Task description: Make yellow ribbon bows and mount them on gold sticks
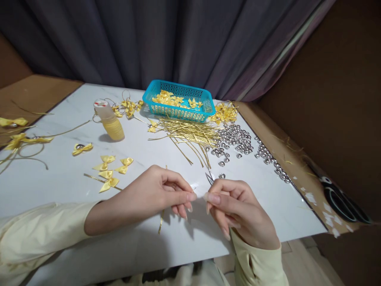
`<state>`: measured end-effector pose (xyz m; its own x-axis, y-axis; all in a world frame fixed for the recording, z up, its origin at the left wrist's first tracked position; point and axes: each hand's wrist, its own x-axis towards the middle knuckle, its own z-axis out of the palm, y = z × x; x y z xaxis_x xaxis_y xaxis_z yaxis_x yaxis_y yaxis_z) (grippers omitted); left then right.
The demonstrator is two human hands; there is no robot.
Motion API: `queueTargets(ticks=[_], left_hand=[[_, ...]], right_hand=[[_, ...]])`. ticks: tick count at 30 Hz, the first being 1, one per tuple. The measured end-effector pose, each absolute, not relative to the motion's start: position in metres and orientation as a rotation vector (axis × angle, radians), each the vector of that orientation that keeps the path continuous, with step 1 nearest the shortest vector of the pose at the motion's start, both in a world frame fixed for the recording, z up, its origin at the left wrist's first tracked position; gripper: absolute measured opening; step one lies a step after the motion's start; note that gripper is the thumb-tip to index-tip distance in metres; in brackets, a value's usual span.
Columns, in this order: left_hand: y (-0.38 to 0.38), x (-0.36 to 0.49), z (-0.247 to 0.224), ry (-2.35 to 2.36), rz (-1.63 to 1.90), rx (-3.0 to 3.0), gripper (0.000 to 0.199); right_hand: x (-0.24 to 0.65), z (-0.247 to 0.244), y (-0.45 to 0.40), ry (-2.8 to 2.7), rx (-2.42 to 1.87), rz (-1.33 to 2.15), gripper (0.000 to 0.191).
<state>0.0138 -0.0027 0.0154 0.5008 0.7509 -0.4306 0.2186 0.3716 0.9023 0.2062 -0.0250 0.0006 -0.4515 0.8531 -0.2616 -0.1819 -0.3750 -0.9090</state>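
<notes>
My left hand [166, 194] is pinched closed near the table's middle, and a thin, needle-like tip shows at its fingertips. Just to the right, my right hand [235, 206] has thumb and forefinger pressed together; what they hold is too small to name. A small gap separates the two hands. Metal tips of a small tool [209, 178] stick out behind my right hand, the rest hidden. Yellow ribbon bows [108, 180] lie left of my left hand. A gold tie [161, 222] passes beneath my left hand. Silver beads [235, 137] are scattered beyond my right hand.
A blue basket [178, 113] holding yellow bows stands at the back, with gold ties [190, 133] before it. A spool of yellow thread [111, 123] stands upright on the left. Black-handled scissors [342, 200] lie at the far right. More bows with cords [20, 140] lie far left.
</notes>
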Motion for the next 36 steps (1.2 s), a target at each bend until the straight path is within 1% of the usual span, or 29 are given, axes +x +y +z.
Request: queueTargets(ticks=[5, 8, 13, 16, 18, 21, 23, 25, 27, 29, 30, 32, 33, 34, 36], left_hand=[[-0.003, 0.013, 0.016, 1.027, 0.438, 1.173, 0.014], [-0.001, 0.01, 0.013, 0.937, 0.38, 1.168, 0.015], [0.008, 0.009, 0.004, 0.759, 0.331, 1.27, 0.012], [0.013, 0.023, 0.005, 0.749, 0.323, 1.404, 0.013], [0.015, 0.039, 0.009, 0.737, 0.294, 1.394, 0.015], [0.017, 0.064, 0.017, 0.672, 0.279, 1.341, 0.016], [0.02, 0.075, 0.019, 0.67, 0.256, 1.347, 0.015], [0.025, 0.079, 0.017, 0.72, 0.227, 1.354, 0.016], [0.032, 0.076, 0.011, 0.787, 0.226, 1.336, 0.018], [0.039, 0.07, 0.001, 0.837, 0.246, 1.306, 0.021], [0.043, 0.066, -0.005, 0.857, 0.26, 1.283, 0.022], [0.05, 0.061, -0.013, 0.897, 0.279, 1.24, 0.024], [0.053, 0.06, -0.016, 0.919, 0.292, 1.219, 0.026], [0.055, 0.06, -0.018, 0.944, 0.305, 1.201, 0.028], [0.058, 0.064, -0.017, 1.002, 0.322, 1.169, 0.031]], right_hand=[[0.207, 0.0, -0.025, -1.139, -0.98, 1.913, 0.022], [0.204, 0.0, -0.024, -1.18, -1.021, 1.827, 0.023], [0.2, 0.003, -0.017, -1.314, -1.128, 1.402, 0.02], [0.202, 0.009, -0.009, -1.551, -1.2, 1.082, 0.016], [0.205, 0.014, -0.003, -1.707, -1.245, 0.86, 0.013], [0.222, 0.025, 0.007, -1.842, -1.272, 0.758, 0.016], [0.247, 0.033, 0.011, -1.859, -1.316, 0.754, 0.019], [0.287, 0.042, 0.015, -1.818, -1.426, 0.661, 0.021], [0.341, 0.048, 0.024, -1.673, -1.603, 0.468, 0.021], [0.402, 0.05, 0.04, -1.476, -1.8, 0.242, 0.026], [0.431, 0.049, 0.051, -1.41, -1.891, 0.176, 0.026], [0.478, 0.04, 0.077, -1.376, -2.05, 0.193, 0.025], [0.495, 0.035, 0.09, -1.393, -2.104, 0.243, 0.028], [0.508, 0.028, 0.102, -1.414, -2.148, 0.286, 0.029], [0.522, 0.016, 0.12, -1.458, -2.214, 0.349, 0.025]])
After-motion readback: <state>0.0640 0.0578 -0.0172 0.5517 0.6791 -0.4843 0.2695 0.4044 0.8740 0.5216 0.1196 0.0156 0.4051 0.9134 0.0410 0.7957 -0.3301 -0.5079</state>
